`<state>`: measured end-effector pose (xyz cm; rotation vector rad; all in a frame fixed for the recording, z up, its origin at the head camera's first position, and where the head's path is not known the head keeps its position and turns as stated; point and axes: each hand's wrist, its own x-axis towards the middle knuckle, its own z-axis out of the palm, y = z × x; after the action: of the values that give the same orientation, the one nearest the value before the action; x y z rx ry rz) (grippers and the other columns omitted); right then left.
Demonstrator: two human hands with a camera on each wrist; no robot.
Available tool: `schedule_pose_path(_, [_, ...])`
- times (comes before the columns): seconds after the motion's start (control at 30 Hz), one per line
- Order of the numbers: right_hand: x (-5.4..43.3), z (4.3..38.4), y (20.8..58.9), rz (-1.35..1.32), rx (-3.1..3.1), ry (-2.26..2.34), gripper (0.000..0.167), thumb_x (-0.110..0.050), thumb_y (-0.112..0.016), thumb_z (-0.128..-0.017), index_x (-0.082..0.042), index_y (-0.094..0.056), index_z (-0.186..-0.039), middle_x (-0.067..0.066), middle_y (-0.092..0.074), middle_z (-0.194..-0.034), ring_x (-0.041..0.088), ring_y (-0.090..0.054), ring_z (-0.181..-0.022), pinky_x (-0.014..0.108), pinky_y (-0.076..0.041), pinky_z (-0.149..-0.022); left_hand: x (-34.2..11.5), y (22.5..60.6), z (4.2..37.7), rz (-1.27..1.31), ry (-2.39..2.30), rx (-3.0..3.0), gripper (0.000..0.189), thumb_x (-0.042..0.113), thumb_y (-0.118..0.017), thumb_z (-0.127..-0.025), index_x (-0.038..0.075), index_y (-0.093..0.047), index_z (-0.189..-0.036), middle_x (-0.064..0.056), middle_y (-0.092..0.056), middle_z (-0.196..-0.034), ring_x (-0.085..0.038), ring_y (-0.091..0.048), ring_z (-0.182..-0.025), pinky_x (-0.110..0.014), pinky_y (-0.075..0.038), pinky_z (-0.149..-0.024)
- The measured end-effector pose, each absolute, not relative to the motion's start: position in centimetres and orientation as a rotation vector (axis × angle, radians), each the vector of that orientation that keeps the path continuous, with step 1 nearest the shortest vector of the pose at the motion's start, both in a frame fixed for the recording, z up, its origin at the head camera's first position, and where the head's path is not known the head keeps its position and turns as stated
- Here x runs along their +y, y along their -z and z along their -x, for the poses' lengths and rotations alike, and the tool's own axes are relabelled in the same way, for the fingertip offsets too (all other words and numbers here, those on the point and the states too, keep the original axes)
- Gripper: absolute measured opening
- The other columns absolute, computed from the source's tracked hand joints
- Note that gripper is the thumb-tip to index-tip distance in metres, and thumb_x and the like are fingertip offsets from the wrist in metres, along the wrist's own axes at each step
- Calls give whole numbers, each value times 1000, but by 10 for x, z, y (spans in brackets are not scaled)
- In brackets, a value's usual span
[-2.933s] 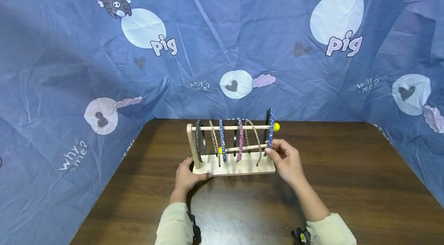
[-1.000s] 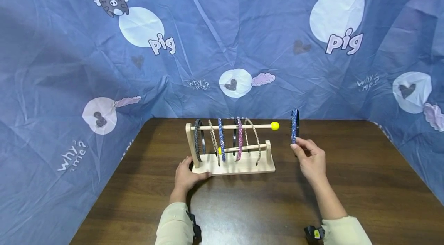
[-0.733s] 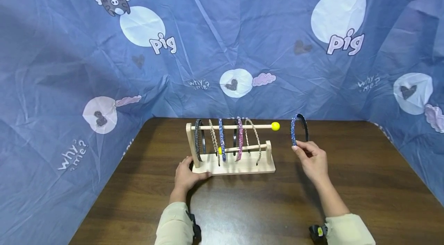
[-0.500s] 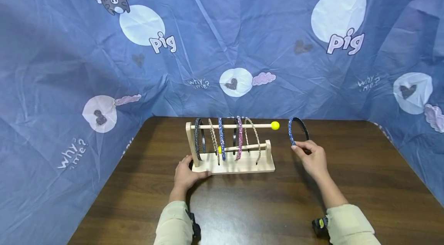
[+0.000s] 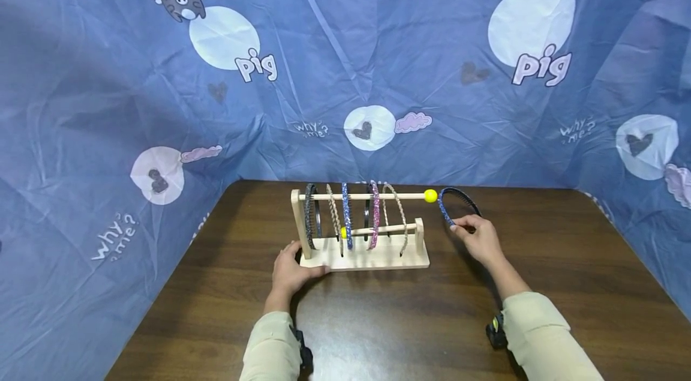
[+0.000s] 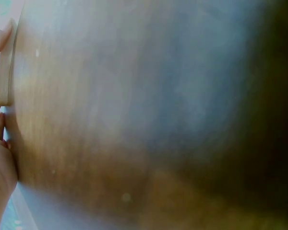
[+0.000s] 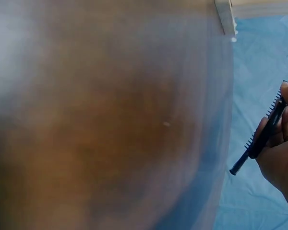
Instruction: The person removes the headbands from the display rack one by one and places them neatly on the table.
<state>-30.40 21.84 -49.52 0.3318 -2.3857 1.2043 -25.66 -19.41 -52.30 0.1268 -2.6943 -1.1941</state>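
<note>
Pointing up-left, the blue headband (image 5: 442, 209) slants lengthwise from the right hand (image 5: 479, 240).

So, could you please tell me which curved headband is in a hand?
The blue glittery headband with black teeth, pinched in the right hand; the others, including another blue glittery one, hang on the pale wooden rack.

the left hand (image 5: 288, 274) grips, thumb extended, while the right hand (image 5: 480, 241) pinches.
</note>
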Motion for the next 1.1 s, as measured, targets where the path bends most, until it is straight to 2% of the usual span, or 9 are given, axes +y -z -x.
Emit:
schedule_pose_path(0.2, [220,319,498,-376,-2473,-1134,6,2,-70,-78,4,-70,-83,16,-64,-83,28,-55,-74,37,-42,-65,-194,525,256,-120,1192,-2705,80,37,-89,-50,6,-59,-118,-22,-47,-133,-42,-34,-126,-53,-22,-105])
schedule_pose_path(0.37, [219,329,499,-375,-2590,-1101,5,0,-68,-80,2,-70,-84,17,-64,-87,31,-55,-80,41,-42,-71,-193,525,257,-116,1183,-2710,80,37,-89,-50,7,-59,-118,-21,-48,-133,-41,-35,-126,-53,-22,-105])
schedule_pose_path(0.7, [222,342,499,-324,-2800,-1139,11,-2,-66,-83,4,-69,-91,13,-66,-83,21,-53,-73,31,-43,-65,-191,524,258,-148,1194,-2716,82,37,-89,-50,7,-59,-119,-20,-47,-134,-40,-35,-127,-52,-24,-105])
schedule_pose_path(1.1, [216,347,501,-394,-2891,-1195,15,1,-66,-80,5,-70,-93,15,-69,-88,30,-58,-89,35,-45,-74,-195,522,257,-152,1179,-2714,80,39,-89,-50,8,-59,-118,-20,-47,-134,-41,-36,-126,-54,-25,-103])
